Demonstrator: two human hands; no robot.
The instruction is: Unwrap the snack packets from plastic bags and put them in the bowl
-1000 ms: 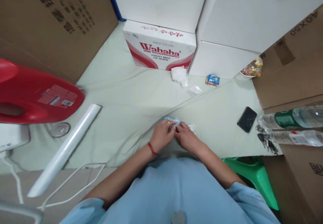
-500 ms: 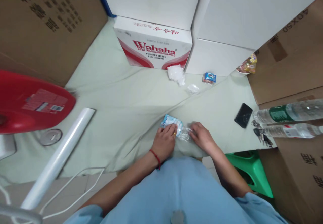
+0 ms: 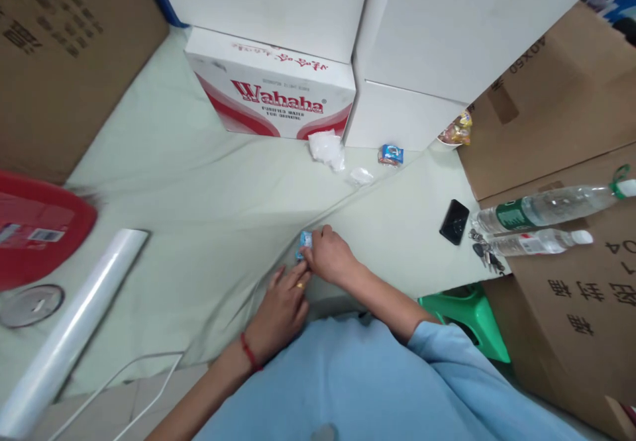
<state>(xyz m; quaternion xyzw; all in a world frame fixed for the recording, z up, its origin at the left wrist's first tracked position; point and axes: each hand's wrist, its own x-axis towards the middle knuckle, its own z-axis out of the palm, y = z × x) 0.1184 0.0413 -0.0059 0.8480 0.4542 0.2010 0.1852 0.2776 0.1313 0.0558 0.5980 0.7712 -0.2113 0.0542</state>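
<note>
A small light blue packet (image 3: 304, 242) lies on the pale green cloth in front of me, mostly covered by my hands. My right hand (image 3: 330, 255) is closed over its right side, fingers curled down on it. My left hand (image 3: 283, 298), with a ring and a red string bracelet, rests just below the packet. Its fingers are stretched out, and the fingertips meet the packet's lower edge beside my right hand. Clear film seen around the packet earlier is hidden now.
Behind stand a Wahaha carton (image 3: 278, 100) and white boxes (image 3: 412, 113). Crumpled white plastic (image 3: 326, 149) and a small blue snack pack (image 3: 391, 155) lie before them. At right are a phone (image 3: 454, 222), keys (image 3: 487, 257) and water bottles (image 3: 551, 206); at left, a film roll (image 3: 79, 328).
My right hand has moved left from the clear film onto the packet. My left hand has slid off the packet's top to its lower edge. The view has shifted right.
</note>
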